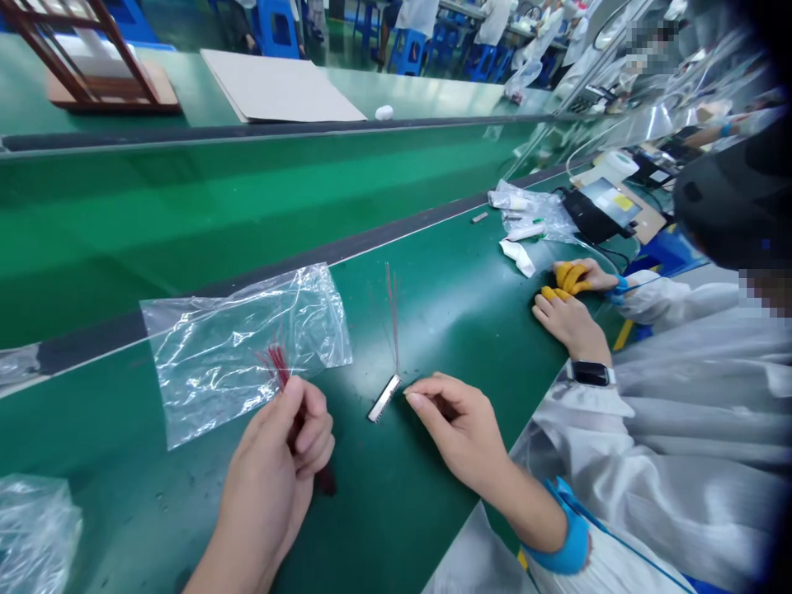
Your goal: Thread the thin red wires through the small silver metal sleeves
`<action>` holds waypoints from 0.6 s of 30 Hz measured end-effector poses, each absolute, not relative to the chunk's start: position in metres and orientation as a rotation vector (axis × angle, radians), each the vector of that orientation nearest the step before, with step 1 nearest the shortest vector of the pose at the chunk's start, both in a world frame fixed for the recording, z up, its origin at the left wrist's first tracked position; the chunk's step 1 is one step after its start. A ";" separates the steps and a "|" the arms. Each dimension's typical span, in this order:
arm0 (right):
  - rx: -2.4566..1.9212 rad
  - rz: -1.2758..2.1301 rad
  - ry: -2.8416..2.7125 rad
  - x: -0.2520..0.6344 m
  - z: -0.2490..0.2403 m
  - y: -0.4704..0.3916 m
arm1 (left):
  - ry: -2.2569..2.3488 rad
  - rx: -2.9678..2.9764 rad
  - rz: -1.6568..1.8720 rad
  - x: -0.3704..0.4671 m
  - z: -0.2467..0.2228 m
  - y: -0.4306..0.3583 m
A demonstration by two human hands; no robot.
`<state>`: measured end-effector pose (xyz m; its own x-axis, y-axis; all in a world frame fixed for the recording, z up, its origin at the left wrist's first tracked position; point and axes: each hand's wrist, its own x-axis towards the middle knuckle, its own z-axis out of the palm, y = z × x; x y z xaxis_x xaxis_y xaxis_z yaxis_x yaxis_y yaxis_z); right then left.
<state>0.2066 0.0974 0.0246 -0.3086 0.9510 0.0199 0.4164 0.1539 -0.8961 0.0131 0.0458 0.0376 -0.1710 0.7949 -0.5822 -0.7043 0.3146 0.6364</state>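
Note:
My left hand (275, 470) is closed round a bundle of thin dark red wires (278, 363); their ends fan out above the thumb and the lower part shows below the fingers. Thumb and forefinger of my right hand (461, 429) are pinched together just right of a small connector (384, 398), a pale narrow block with a row of pins. Anything between those fingertips is too small to make out. From the connector's upper end a few thin reddish wires (393, 322) stretch away over the green table. A blue band circles my right wrist.
A clear plastic bag (247, 346) lies behind my left hand, with another crumpled bag (37, 532) at lower left. On the right, a co-worker's hands (569, 318) wear yellow finger covers. Beyond the table's dark edge runs a green belt (186, 214). A small grey piece (479, 218) lies farther back.

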 end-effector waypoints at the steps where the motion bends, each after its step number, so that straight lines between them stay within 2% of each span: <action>1: -1.300 1.085 -1.837 0.205 0.024 0.098 | 1.119 0.074 1.333 0.013 0.038 0.047; 18: -1.307 0.880 -1.964 0.199 0.019 0.096 | 1.122 -0.107 1.368 0.011 0.045 0.049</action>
<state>0.1992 0.0964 0.0189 -0.3236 0.9376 0.1270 0.5293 0.2906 -0.7971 0.0111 0.0495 0.0452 -0.1956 0.7103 -0.6762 -0.8019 0.2810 0.5272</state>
